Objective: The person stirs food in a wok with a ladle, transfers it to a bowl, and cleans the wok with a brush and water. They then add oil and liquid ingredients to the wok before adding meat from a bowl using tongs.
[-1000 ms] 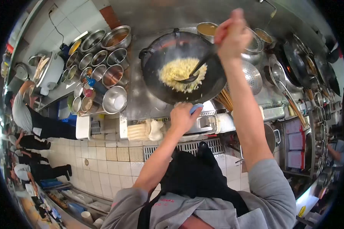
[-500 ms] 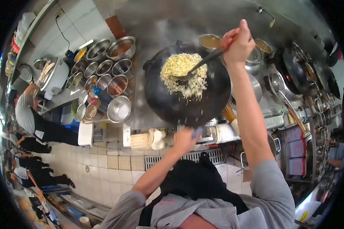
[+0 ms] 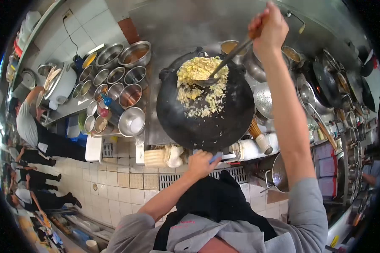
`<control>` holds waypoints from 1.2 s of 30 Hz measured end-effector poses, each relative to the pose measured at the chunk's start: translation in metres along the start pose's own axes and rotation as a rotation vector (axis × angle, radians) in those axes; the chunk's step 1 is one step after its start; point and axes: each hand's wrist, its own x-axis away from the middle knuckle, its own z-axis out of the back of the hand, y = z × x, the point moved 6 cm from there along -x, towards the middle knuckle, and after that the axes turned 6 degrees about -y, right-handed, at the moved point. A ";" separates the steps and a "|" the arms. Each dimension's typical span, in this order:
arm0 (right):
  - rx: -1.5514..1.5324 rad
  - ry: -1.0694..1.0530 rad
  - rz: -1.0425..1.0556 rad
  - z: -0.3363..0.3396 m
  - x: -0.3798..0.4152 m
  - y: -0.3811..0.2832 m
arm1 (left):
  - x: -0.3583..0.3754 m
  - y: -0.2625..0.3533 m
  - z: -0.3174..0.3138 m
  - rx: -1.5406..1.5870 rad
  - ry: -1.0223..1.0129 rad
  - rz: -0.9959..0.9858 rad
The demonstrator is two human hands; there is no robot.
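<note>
1. A cook's right hand (image 3: pixel 272 33) is gripping a long-handled metal ladle (image 3: pixel 233 54) by its wooden end, fingers wrapping tightly.
2. The ladle's bowl is resting among loose yellow-and-white grains (image 3: pixel 195 67) inside a wide, round, black metal wok (image 3: pixel 169 105), which is sitting on the stainless-steel stove top (image 3: pixel 152 134).
3. The left hand (image 3: pixel 200 164) is clasping a blue cloth (image 3: pixel 215 157) at the wok's near edge, its grip closing narrowly.
4. The wok is looking heavy, rigid and probably hot, its padded rim seeming the safest hold; the ladle is appearing stiff and lighter, best taken by its wood. The grains are looking soft, light and easily scattered.
5. A perforated steel strainer (image 3: pixel 264 100) is lying beside the wok.
</note>
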 end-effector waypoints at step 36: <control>0.038 -0.418 -0.027 -0.042 0.049 0.118 | -0.101 -0.084 -0.019 0.073 -0.113 0.154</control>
